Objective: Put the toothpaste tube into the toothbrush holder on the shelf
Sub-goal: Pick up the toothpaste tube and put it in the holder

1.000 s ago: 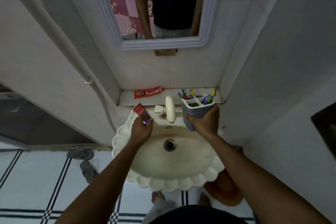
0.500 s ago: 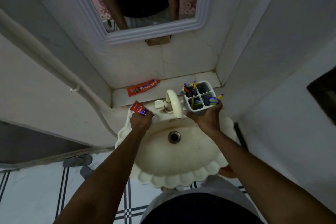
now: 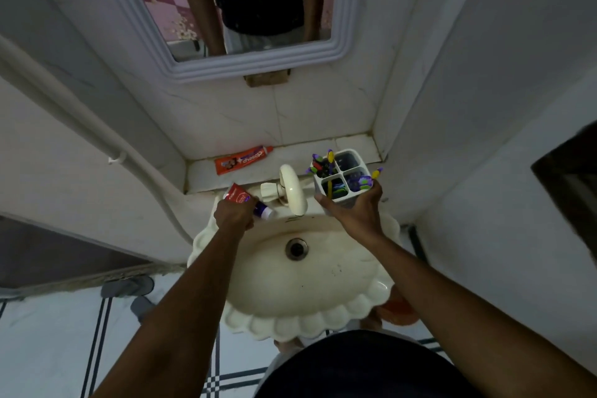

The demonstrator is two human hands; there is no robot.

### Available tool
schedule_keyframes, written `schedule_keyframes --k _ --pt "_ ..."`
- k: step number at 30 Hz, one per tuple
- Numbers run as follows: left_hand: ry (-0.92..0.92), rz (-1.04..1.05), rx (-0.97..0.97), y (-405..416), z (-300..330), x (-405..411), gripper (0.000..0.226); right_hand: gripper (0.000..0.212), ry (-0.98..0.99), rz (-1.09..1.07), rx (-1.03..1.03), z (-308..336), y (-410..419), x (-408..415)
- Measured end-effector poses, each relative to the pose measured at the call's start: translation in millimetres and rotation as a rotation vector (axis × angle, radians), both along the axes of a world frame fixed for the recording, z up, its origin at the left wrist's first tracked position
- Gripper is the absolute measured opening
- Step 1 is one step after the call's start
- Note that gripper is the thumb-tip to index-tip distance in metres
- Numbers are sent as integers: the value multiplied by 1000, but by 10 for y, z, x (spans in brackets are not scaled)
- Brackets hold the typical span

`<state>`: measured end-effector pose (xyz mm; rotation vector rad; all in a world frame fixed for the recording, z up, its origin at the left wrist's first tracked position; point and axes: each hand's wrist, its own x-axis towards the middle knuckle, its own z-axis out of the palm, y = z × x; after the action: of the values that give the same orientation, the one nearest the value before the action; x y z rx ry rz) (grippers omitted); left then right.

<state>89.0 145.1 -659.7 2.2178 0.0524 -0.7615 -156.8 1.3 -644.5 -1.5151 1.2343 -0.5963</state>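
hands over the sink [image 3: 323, 320]: left hand [image 3: 234, 212] grips a toothpaste tube [image 3: 240, 196], right hand [image 3: 357, 212] clasps the toothbrush holder [image 3: 342, 194].

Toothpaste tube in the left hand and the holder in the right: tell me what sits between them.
In the head view, the cream tap stands between the toothpaste tube in the left hand and the toothbrush holder held by the right hand.

A tube [image 3: 244, 160] lies on the shelf [image 3: 352, 145] behind the sink [image 3: 310, 317], left of the tap [image 3: 292, 189]

The left hand [image 3: 234, 212] hides the toothpaste tube's [image 3: 240, 196] middle; the right hand [image 3: 355, 213] covers the toothbrush holder's [image 3: 342, 171] base.
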Motion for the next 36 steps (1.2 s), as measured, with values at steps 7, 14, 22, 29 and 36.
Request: schedule_keyframes --k 7,14,22,29,36 --pt "-38 57 24 94 -110 -72 65 130 3 36 -4 0 -9 -53" --pt "-166 197 -261 185 377 -139 26 135 14 44 -2 -24 -2 -61" --pt "-479 -170 -618 -456 1703 -478 46 134 -27 86 15 -67 -12 -26" --pt "-566 -538 -548 -1121 1698 -946 29 138 -80 46 52 -63 -81 -107" --pt "-620 -672 -370 -1292 1523 -927 23 133 -42 50 9 -37 -96 -100"
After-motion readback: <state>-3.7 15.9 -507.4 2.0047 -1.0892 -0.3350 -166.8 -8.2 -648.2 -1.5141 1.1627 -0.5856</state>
